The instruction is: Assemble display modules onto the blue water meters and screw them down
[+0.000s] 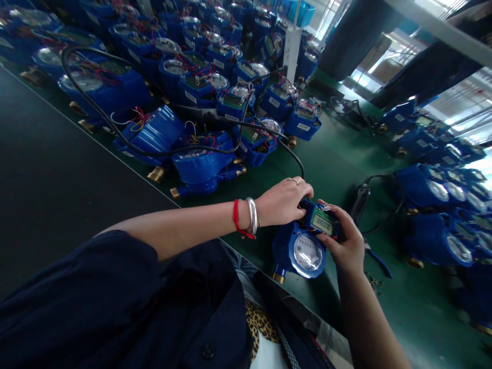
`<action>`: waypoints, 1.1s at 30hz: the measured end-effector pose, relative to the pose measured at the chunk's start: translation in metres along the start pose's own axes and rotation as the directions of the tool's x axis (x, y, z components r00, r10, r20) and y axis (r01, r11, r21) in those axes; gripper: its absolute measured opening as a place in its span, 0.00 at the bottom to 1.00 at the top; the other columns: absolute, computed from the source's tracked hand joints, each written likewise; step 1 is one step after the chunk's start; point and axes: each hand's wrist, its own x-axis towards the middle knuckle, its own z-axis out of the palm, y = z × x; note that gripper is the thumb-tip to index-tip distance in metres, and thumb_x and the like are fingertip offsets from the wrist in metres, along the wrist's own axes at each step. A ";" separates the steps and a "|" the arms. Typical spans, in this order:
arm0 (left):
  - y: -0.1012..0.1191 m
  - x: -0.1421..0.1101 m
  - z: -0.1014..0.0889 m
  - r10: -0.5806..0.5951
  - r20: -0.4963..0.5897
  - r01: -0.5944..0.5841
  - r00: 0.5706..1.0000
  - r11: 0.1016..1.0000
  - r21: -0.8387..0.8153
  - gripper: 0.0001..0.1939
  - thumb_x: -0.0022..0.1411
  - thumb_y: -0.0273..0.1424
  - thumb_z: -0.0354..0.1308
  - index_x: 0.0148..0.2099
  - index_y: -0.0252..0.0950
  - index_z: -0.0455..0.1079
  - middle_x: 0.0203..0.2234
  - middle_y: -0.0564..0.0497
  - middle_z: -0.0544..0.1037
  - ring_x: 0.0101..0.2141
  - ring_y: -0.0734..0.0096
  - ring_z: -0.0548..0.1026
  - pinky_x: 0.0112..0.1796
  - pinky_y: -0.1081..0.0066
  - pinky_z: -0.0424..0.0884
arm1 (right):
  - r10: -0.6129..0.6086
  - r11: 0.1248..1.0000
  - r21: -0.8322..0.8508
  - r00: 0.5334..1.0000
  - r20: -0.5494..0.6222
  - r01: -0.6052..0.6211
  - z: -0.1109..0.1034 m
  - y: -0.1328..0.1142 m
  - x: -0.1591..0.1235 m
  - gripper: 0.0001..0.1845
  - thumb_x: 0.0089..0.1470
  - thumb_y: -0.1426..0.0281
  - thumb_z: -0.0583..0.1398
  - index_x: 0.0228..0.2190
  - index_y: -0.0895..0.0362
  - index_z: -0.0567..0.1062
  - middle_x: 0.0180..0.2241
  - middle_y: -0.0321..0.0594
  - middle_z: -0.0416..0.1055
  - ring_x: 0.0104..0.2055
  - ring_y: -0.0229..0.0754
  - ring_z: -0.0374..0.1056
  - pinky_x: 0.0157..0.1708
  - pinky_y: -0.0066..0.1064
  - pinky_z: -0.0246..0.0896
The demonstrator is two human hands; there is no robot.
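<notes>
A blue water meter [282, 248] with a clear round dial [308, 252] and a brass fitting lies on the green table before me. Above its dial is a circuit board with a small LCD display [322, 223]. My right hand [349, 240] grips this display board from the right, thumb below and fingers above. My left hand [283, 201] is closed, fingertips pinched down at the board's left end. A black cable [298, 160] runs in behind the left fingers; what they pinch is hidden.
Many blue water meters [202, 166] with exposed wires crowd the table's left and back. More meters [438, 236] stand at the right. A black corded tool [360, 202] and blue-handled pliers [378, 261] lie right of my hand. A white post [292, 54] rises behind.
</notes>
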 end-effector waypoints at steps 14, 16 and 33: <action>0.008 -0.004 0.008 0.040 -0.091 -0.033 0.995 0.996 0.079 0.06 0.54 0.23 0.58 0.38 0.32 0.70 0.50 0.42 0.69 0.50 0.59 0.69 0.53 0.59 0.66 | 0.006 1.000 -0.011 1.000 0.004 -0.006 0.000 0.004 -0.001 0.34 0.46 0.55 0.66 0.53 0.50 0.66 0.55 0.46 0.65 0.59 0.58 0.60 0.58 0.53 0.55; 0.007 -0.003 0.008 0.030 -0.093 -0.026 0.995 0.999 0.041 0.07 0.54 0.22 0.57 0.38 0.32 0.71 0.51 0.41 0.69 0.52 0.59 0.68 0.54 0.60 0.66 | 0.005 1.000 -0.012 1.000 0.011 -0.005 0.000 0.003 -0.001 0.33 0.47 0.56 0.65 0.53 0.50 0.66 0.55 0.46 0.65 0.59 0.57 0.60 0.58 0.53 0.55; 0.006 0.008 0.003 0.028 -0.016 -0.025 0.999 0.988 0.150 0.05 0.58 0.20 0.51 0.35 0.32 0.65 0.31 0.48 0.74 0.34 0.67 0.72 0.36 0.69 0.68 | -0.023 0.999 -0.022 1.000 -0.006 0.022 -0.001 0.002 0.001 0.34 0.45 0.58 0.68 0.53 0.50 0.68 0.54 0.45 0.67 0.58 0.55 0.61 0.58 0.50 0.56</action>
